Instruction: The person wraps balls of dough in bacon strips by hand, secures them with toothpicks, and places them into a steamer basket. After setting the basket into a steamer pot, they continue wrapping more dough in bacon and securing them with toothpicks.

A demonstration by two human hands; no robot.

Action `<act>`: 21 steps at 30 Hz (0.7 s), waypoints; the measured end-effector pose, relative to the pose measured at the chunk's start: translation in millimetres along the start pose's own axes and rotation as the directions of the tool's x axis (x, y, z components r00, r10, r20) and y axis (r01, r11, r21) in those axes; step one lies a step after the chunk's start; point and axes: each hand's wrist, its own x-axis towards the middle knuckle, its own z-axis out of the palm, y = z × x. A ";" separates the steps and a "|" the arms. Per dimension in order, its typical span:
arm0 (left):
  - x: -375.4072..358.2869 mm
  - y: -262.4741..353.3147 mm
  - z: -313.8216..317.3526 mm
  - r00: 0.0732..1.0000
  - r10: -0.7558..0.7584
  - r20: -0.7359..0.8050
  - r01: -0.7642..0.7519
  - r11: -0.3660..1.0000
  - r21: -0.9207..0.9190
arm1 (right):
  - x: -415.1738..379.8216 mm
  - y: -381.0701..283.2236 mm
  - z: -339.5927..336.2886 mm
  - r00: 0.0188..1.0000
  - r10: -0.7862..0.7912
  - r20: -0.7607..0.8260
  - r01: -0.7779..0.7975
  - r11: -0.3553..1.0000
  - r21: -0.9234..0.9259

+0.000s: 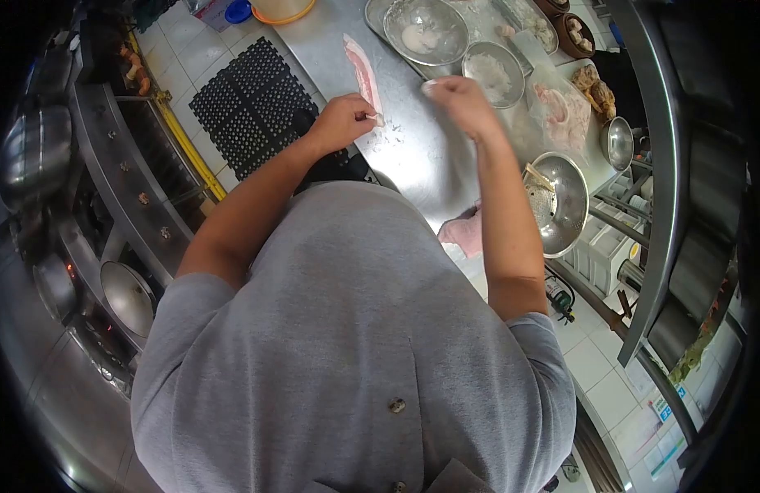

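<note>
A long strip of raw, fatty pork belly (362, 70) lies on the steel table (413, 152). My left hand (342, 123) is closed in a pinch on the strip's near end. To the right, my right hand (464, 103) is raised over the table, slightly blurred, its fingers pressed together around something small and whitish that I cannot make out. Just beyond it stands a steel bowl (521, 78) with white powder. A larger steel bowl (460, 37), also holding white powder, sits farther back.
Right of my forearm sits a steel colander (573, 215). Pale raw meat (567, 123) and browned pieces (595, 89) lie behind it, beside a small bowl (617, 144). A pink cloth (463, 234) rests at the near edge. Left are a black mat (248, 107) and stove (121, 156).
</note>
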 end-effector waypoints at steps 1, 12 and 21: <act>1.6 2.4 -1.4 1.000 -0.017 0.006 0.017 1.000 0.014 | -3.3 7.3 17.2 0.997 -0.046 0.066 0.046 0.999 0.003; 11.3 3.0 -8.1 0.985 -0.146 0.097 0.157 0.981 -0.118 | -30.1 22.9 86.3 0.835 -0.505 0.219 0.550 0.746 -0.376; -27.1 17.6 0.4 0.990 -0.108 -0.095 0.110 0.994 0.020 | -28.0 30.1 86.0 0.802 -0.518 0.298 0.592 0.625 -0.509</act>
